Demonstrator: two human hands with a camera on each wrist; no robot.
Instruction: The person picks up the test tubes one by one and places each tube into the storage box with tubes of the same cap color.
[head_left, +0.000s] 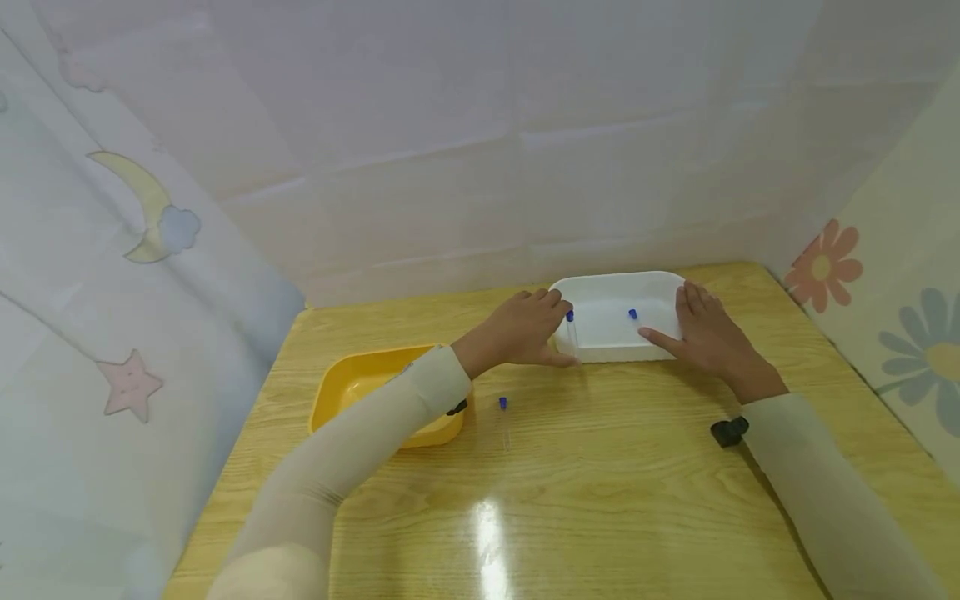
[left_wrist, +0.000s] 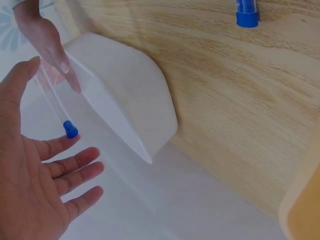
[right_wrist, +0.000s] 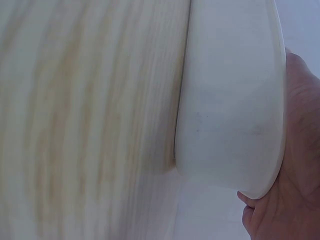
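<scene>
My left hand (head_left: 534, 327) pinches a clear test tube (left_wrist: 52, 100) with a blue cap lengthwise between thumb tip and index fingertip, the other fingers spread. It is at the left end of a white tray (left_wrist: 125, 75). My right hand (head_left: 708, 333) grips the tray's right end, thumb over the near rim and fingers at the end wall. Inside the tray lies another test tube (head_left: 633, 314); its blue cap shows, the clear body barely. A third blue-capped test tube (head_left: 504, 417) lies on the table, left of the tray's front.
A yellow tray (head_left: 352, 364) stands on the wooden table (head_left: 600, 475) at the left, partly covered by my left sleeve. Behind the table hangs a pale cloth backdrop (head_left: 420, 167), with printed side panels left and right.
</scene>
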